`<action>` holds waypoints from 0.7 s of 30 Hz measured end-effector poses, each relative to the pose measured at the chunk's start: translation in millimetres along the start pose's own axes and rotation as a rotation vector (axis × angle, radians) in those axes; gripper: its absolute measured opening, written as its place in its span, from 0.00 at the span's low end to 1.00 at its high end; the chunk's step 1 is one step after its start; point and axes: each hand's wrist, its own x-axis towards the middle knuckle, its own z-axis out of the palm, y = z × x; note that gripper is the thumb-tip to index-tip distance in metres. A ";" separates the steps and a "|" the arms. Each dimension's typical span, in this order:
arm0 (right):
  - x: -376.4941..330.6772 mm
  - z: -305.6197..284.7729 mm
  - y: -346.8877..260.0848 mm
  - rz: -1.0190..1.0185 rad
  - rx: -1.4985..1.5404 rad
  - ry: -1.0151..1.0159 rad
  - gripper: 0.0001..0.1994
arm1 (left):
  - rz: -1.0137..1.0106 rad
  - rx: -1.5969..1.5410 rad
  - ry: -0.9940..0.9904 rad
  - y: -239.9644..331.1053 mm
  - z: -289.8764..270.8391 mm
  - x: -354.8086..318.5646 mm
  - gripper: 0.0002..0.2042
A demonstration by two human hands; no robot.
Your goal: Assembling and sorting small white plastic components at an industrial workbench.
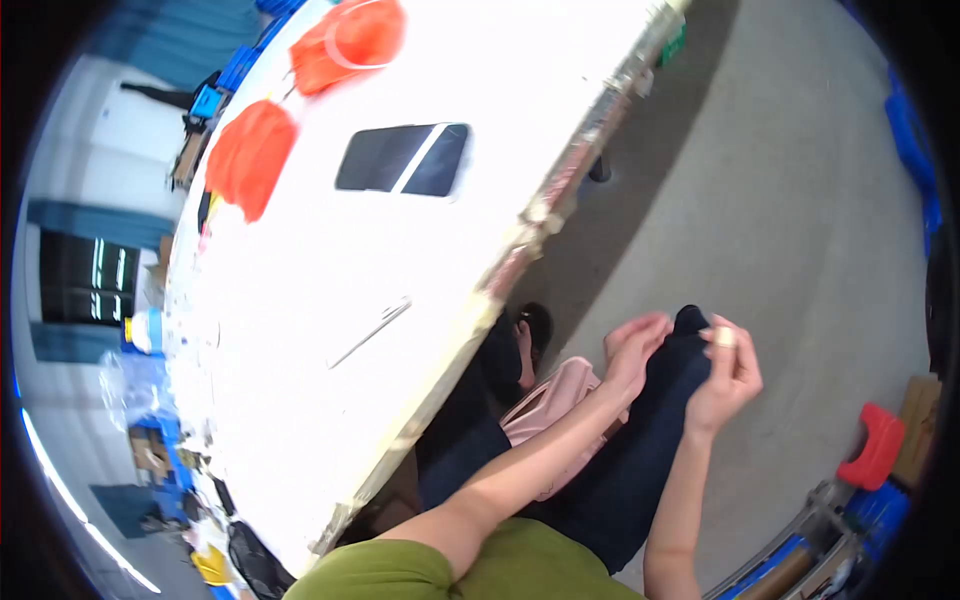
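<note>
Beside the worktop (260, 400), a pink bag (558, 398) lies on the lap (648, 440), probably for easy reach; left hand (636, 350) looks loosely open, right hand's (727, 372) curled grip can't be told.

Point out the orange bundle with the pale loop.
The upper orange bundle: a pale loop curves across it, while the lower-left orange bundle shows none.

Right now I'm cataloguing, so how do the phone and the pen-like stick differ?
The phone is a broad rectangle; the pen-like stick is a thin rod. The phone looks dark with a bright stripe; the stick looks pale grey. Both lie on the white table.
</note>
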 end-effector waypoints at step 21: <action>-216.6 283.2 -231.2 -1.661 -0.536 -1.087 0.11 | 0.313 0.415 -0.271 330.6 -237.2 -451.6 0.08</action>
